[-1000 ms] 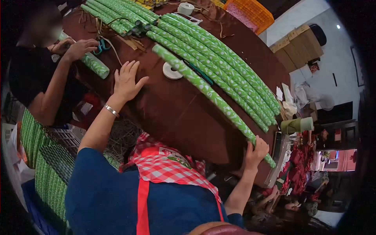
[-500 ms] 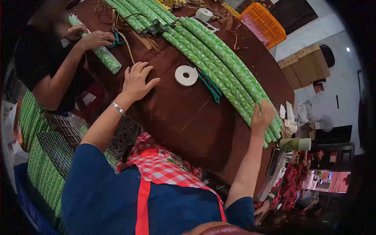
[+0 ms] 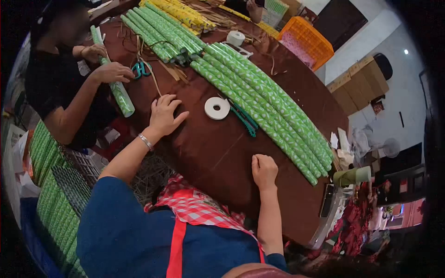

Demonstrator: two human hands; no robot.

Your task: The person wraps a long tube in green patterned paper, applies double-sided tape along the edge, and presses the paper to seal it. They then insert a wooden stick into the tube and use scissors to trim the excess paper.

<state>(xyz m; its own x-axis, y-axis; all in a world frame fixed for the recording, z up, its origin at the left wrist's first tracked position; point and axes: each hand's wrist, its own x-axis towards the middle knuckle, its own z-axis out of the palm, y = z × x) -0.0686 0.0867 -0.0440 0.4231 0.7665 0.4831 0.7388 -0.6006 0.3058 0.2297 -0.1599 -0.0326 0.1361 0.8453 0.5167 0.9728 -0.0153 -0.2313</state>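
Hands (image 3: 166, 114) (image 3: 264, 170) flank one tape roll (image 3: 217, 108).

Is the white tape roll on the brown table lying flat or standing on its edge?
Flat: the white tape roll shows its round face and centre hole upward on the table.

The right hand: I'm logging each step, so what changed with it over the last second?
The right hand pushed the loose green roll up against the roll pile, let go, and drew back to the tablecloth, closed and empty. The left hand stayed flat; the tape roll stayed put.
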